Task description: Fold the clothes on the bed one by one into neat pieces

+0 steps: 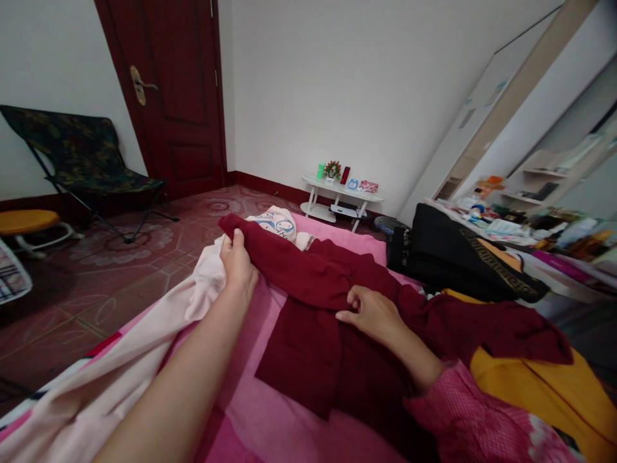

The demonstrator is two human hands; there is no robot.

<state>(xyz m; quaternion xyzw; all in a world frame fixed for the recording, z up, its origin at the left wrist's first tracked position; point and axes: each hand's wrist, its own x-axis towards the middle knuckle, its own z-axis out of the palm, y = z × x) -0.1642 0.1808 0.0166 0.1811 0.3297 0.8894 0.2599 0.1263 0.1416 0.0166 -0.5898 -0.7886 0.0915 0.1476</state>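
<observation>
A dark red garment [308,321] lies spread over a pink bed cover [270,424]. My left hand [238,260] is closed on one end of the red garment, near a pale pink cloth [144,341] beside it. My right hand [370,313] rests on the middle of the red garment, fingers curled and pinching a fold. A white piece with a blue print [276,224] lies just beyond the left hand.
A yellow garment [540,386] lies at the right, a black garment [453,257] behind it. A cluttered shelf [544,225] stands at the far right. A small white table [340,193], a folding chair [81,161] and a dark red door [168,90] stand beyond the bed.
</observation>
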